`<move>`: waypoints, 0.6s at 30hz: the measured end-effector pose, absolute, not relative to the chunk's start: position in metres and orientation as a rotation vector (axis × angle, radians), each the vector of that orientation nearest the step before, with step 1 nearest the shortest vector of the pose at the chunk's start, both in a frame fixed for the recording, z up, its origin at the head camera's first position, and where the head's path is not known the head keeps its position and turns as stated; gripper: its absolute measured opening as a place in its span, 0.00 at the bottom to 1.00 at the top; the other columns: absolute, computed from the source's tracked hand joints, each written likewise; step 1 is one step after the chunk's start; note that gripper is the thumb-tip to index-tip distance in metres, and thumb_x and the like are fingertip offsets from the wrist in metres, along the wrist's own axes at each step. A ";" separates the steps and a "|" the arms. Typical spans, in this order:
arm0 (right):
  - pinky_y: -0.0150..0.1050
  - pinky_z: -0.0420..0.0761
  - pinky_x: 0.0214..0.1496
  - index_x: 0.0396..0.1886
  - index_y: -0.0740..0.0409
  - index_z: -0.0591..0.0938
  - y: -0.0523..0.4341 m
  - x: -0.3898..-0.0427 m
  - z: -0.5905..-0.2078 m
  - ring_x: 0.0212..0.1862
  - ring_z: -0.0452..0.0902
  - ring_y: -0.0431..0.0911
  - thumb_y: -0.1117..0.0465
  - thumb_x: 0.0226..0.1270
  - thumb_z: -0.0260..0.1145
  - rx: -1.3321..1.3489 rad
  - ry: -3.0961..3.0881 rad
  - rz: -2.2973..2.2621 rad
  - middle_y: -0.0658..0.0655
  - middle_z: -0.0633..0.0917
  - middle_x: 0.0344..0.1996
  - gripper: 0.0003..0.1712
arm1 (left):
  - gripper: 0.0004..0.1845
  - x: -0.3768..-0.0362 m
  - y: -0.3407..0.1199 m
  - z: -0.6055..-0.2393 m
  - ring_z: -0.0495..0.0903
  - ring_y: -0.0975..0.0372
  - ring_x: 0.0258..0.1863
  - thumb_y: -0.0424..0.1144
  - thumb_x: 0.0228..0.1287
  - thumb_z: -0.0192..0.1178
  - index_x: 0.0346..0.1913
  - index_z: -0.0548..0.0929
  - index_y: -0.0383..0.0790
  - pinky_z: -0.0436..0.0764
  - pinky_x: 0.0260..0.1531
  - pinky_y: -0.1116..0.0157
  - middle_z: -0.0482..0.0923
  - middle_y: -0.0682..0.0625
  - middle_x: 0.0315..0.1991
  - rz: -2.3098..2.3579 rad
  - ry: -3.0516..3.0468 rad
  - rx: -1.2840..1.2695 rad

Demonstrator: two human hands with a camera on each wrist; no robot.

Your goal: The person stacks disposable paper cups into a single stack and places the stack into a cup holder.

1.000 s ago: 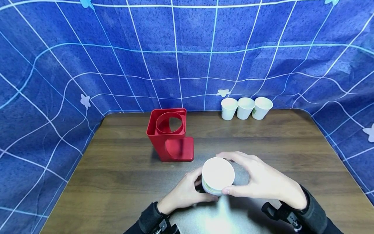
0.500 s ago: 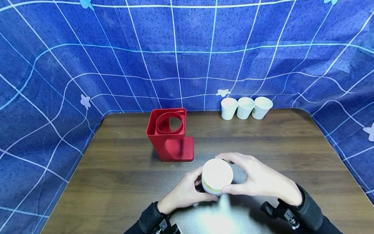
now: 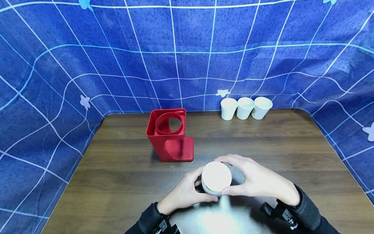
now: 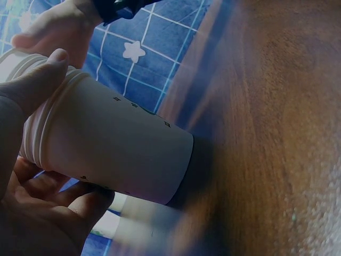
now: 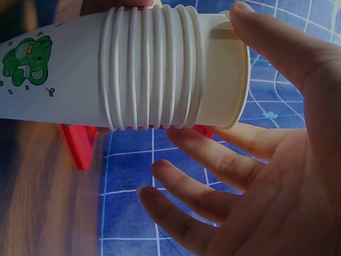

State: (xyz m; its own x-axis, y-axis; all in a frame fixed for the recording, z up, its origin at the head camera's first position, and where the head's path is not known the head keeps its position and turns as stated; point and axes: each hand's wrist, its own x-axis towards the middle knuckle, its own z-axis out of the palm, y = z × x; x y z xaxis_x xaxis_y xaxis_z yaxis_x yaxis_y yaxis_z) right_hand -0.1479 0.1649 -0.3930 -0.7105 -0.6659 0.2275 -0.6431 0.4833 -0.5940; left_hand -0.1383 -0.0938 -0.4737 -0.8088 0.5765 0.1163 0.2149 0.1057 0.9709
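Observation:
A stack of white paper cups (image 3: pixel 208 190) stands near the table's front middle. The right wrist view shows several nested rims and a green cartoon print on the paper cups (image 5: pixel 58 69). A pale round piece (image 3: pixel 216 177) tops the stack; whether it is an upturned cup cannot be told. My left hand (image 3: pixel 188 191) grips the stack round its rims, its thumb (image 4: pixel 40 80) across one side and fingers beneath. My right hand (image 3: pixel 254 178) pinches the edge of the pale piece (image 5: pixel 226 74) between thumb and index finger, other fingers spread below.
A red holder (image 3: pixel 159 143) with a round ring on top and a low platform stands left of centre. White paper cups (image 3: pixel 246 109) are lined up at the table's back edge. A blue patterned cloth (image 3: pixel 190 65) hangs behind the wooden table (image 3: pixel 117 182).
The pale top piece has sunk a little, looking slightly smaller and lower in the head view. My right hand has moved down and left with it. The left hand stays in place.

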 end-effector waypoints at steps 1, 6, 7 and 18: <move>0.44 0.82 0.60 0.68 0.39 0.75 0.165 -0.148 -0.393 0.61 0.77 0.36 0.35 0.58 0.77 -1.181 2.678 -1.040 0.35 0.80 0.58 0.40 | 0.43 -0.138 -0.094 -0.474 0.79 0.62 0.63 0.37 0.53 0.81 0.72 0.71 0.50 0.80 0.62 0.68 0.77 0.51 0.66 1.756 2.099 0.786; 0.44 0.82 0.60 0.67 0.37 0.76 0.164 -0.148 -0.394 0.61 0.77 0.35 0.34 0.56 0.77 -1.166 2.681 -1.013 0.33 0.80 0.58 0.40 | 0.44 -0.139 -0.093 -0.475 0.79 0.62 0.63 0.38 0.54 0.80 0.74 0.70 0.48 0.80 0.62 0.67 0.77 0.51 0.67 1.755 2.113 0.838; 0.44 0.82 0.60 0.67 0.38 0.76 0.164 -0.148 -0.394 0.61 0.77 0.36 0.34 0.57 0.77 -1.171 2.686 -1.008 0.33 0.80 0.58 0.40 | 0.44 -0.139 -0.093 -0.475 0.79 0.62 0.63 0.38 0.53 0.80 0.74 0.70 0.48 0.80 0.62 0.67 0.76 0.51 0.67 1.756 2.111 0.842; 0.45 0.82 0.60 0.68 0.38 0.75 0.162 -0.148 -0.396 0.61 0.76 0.36 0.33 0.57 0.76 -1.137 2.655 -0.994 0.34 0.79 0.58 0.41 | 0.44 -0.138 -0.093 -0.476 0.78 0.62 0.64 0.37 0.54 0.80 0.73 0.70 0.47 0.80 0.62 0.66 0.76 0.51 0.67 1.764 2.106 0.850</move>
State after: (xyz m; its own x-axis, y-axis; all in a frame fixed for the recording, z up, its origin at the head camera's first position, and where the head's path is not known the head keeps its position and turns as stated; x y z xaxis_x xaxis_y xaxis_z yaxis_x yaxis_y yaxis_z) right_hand -0.1483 0.1618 -0.3955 -0.7196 -0.6742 0.1663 -0.6176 0.5120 -0.5970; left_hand -0.1384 -0.0933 -0.4760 -0.7932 0.5864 0.1641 0.2644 0.0888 0.9603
